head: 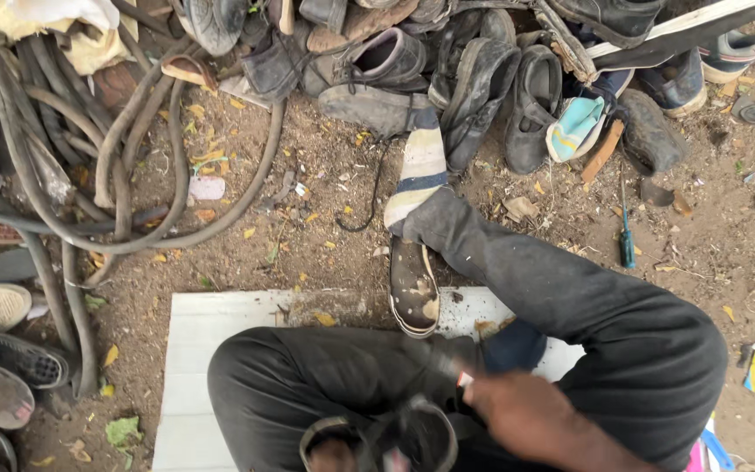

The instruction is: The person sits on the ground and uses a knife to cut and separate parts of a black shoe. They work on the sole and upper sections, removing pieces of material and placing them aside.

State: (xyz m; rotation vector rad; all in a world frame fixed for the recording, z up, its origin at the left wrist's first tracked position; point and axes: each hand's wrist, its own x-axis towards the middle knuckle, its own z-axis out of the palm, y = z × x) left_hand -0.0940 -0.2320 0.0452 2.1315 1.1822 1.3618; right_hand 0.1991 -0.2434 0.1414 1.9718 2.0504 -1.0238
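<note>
Bare dirt ground [308,236] strewn with leaves, a heap of worn shoes [447,70], rubber hoses [115,166] and a white board [194,367].
The right hand [526,415], blurred, hovers over a dark sandal [395,437] on the lap; its fingers are unclear. The left hand [332,454] sits inside the sandal, fingers hidden.

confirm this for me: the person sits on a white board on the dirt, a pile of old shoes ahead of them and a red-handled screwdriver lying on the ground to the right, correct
Not quite: the screwdriver has a teal-green handle, not red, as the head view shows. The rest holds: the person sits on a white board on the dirt, with the pile of old shoes ahead and the screwdriver lying on the ground to the right.
</note>
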